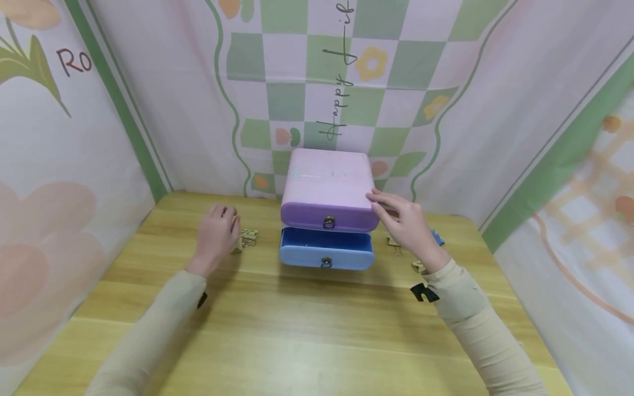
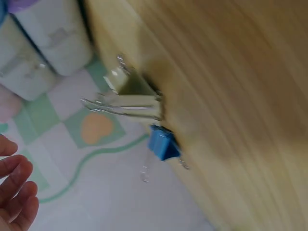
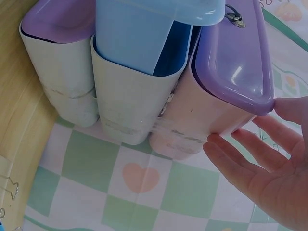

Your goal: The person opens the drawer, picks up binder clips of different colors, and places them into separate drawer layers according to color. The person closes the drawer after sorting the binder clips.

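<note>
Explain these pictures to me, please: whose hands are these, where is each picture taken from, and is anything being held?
There is no machine at work here, just a person's two bare hands. The wide picture comes from a camera on the head; the two tilted ones come from cameras on the wrists. On the wooden table stands a stack of drawers. The blue drawer is pulled out below the purple-fronted top drawer. Gold-coloured clips and a blue clip lie to the stack's left; more clips lie to its right. The right hand touches the top drawer's pink casing. The left hand is beside the clips, with nothing visible in its grasp.
</note>
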Tool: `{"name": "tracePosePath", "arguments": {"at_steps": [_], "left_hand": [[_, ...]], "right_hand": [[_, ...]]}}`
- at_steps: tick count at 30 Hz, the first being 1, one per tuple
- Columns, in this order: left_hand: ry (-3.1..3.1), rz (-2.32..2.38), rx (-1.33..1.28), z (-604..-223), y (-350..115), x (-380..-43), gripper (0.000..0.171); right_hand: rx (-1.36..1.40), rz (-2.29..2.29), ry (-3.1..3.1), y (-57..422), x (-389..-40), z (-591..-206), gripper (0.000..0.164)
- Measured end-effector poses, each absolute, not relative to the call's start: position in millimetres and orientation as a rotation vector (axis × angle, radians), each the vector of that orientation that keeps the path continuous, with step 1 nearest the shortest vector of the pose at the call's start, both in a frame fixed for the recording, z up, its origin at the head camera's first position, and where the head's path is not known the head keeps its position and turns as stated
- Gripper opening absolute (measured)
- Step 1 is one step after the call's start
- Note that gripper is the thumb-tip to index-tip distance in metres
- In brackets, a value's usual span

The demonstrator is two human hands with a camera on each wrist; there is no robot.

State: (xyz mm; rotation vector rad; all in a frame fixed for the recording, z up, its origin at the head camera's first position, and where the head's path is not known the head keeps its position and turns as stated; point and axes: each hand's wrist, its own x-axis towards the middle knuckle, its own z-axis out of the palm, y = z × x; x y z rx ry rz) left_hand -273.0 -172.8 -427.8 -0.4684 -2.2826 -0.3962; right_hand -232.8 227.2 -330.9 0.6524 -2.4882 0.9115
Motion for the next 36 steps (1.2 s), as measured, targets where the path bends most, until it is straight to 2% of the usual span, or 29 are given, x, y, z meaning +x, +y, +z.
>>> {"name": "tracePosePath", "arguments": {"at_steps": [16, 26, 36], "left_hand": [[-2.425, -0.353, -0.390, -448, -200, -312, 0.018], [-2.625, -0.370, -0.263, -454, -205, -318, 0.029], [-2.797, -0.298, -0.146, -458, -209, -323, 0.018]], "right_hand": [[0.647, 0.926, -2.479, 227, -233, -331, 0.031], [0.655, 0.928, -2.474, 226, -232, -332, 0.031], [0.669, 0.909, -2.463, 227, -232, -332, 0.031]]}}
